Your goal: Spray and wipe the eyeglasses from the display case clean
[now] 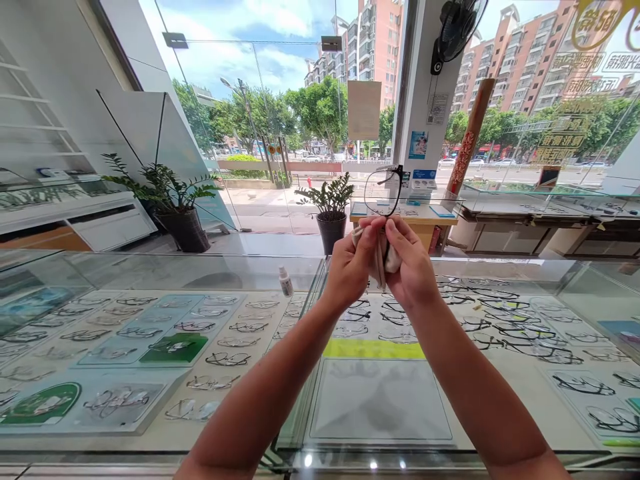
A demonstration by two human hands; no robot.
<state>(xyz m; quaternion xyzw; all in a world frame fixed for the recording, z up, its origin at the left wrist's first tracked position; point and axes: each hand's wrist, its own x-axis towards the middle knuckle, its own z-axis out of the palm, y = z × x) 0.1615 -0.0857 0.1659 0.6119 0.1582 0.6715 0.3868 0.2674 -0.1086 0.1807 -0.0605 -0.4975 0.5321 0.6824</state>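
A pair of dark-framed eyeglasses [399, 193] is held up in front of me on its side, one lens standing above my fingers. A crumpled pale cloth [379, 267] is bunched between my palms. My left hand [350, 267] is closed, pinching the cloth around the lower part of the glasses. Close against it, my right hand [413, 263] is also closed, its thumb and fingers gripping the glasses and cloth. The other lens and the temples are mostly hidden by fingers and cloth.
Below my arms are glass display counters [320, 347] with rows of eyeglasses [227, 359]. A small spray bottle [285, 282] stands on the left counter's glass. Beyond are potted plants [332, 213], a wooden table [425, 217], glass doors and a wall fan [457, 27].
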